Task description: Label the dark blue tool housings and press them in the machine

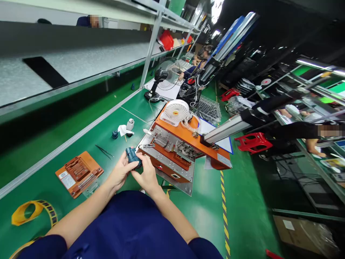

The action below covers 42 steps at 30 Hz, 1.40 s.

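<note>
Both my hands meet around a dark teal plastic part [132,155] in front of my body, above the green bench. My left hand [120,172] grips its left and lower side, with the thumb along the lower edge. My right hand [147,175] holds its right side between bent fingers and thumb. The palm-side fingers are partly hidden. Just right of the hands is an orange and metal machine [172,153]. Black tweezers [104,151] lie left of the hands. A small dark teal piece [115,134] stands beyond them.
An orange fixture [79,173] and a yellow component strip [29,213] lie on the left. A metallic bottle [130,124] stands by a white tissue [122,130]. A white fan [176,112] sits on the machine; a black fan [159,84] stands behind. Other people work farther back.
</note>
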Each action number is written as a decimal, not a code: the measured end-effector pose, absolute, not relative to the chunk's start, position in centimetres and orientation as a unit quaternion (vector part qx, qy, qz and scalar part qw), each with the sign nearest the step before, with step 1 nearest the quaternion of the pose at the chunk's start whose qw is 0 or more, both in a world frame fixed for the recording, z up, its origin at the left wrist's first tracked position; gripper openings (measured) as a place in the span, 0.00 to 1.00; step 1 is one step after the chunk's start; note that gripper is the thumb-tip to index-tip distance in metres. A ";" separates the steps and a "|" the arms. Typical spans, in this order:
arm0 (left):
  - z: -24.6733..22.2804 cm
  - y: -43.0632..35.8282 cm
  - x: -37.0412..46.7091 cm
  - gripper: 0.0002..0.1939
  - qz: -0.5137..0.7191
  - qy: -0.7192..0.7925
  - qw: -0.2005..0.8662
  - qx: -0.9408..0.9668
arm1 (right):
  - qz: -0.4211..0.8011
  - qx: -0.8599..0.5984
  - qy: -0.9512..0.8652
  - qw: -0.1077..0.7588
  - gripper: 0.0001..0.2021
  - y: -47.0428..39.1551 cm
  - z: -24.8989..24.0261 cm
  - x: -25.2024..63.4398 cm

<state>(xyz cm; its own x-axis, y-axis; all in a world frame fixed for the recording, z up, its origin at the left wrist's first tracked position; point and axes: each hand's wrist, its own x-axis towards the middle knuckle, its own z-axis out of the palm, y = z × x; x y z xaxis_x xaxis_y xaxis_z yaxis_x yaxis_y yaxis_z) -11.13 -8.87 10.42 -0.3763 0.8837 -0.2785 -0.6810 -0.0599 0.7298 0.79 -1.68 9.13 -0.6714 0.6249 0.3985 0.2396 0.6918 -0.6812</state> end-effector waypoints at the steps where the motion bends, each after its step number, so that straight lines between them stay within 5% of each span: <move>1: 10.2 -8.4 -10.3 0.37 0.708 0.417 0.559 0.112 | 0.301 -0.266 -0.859 0.318 0.28 -1.2 8.7 1.8; 7: 8.4 -5.3 -5.9 0.22 0.620 0.464 0.626 0.092 | 0.234 -0.291 -0.869 0.324 0.32 1.2 5.6 7.6; 17: 13.6 -1.4 -1.2 0.29 0.612 0.445 0.614 0.225 | 0.276 -0.317 -0.775 0.473 0.28 3.4 9.7 12.6; 29: 14.1 0.5 0.3 0.29 0.604 0.474 0.604 0.215 | 0.285 -0.325 -0.769 0.471 0.28 5.5 9.6 13.8; 42: 13.0 0.4 -0.7 0.18 0.611 0.481 0.600 0.191 | 0.268 -0.317 -0.798 0.436 0.30 5.2 8.4 12.4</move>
